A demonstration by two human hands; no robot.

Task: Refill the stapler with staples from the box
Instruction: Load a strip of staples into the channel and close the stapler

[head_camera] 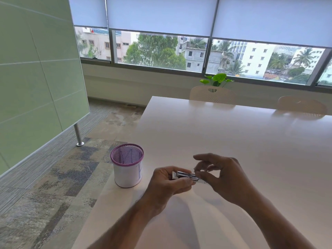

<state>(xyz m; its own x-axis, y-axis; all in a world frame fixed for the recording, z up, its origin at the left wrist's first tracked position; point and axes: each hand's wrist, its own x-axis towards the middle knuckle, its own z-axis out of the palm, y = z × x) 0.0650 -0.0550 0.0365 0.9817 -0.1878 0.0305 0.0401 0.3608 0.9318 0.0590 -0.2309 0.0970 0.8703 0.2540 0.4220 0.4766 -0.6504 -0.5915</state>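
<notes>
Left hand [167,184] grips small metal stapler [185,176] above white table [233,133], thumb underneath, fingers curled over. Right hand [224,175] pinches its right end; remaining fingers spread loosely.

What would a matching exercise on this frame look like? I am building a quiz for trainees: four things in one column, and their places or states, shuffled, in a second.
Things
1. stapler
2. mesh pen cup
3. plant
4. right hand

Places or states
A. by the window, behind a chair
B. held between both hands above the table
C. standing at the table's left edge
D. fingertips pinching at one end of the stapler

Pairs: 1-B, 2-C, 3-A, 4-D
</notes>
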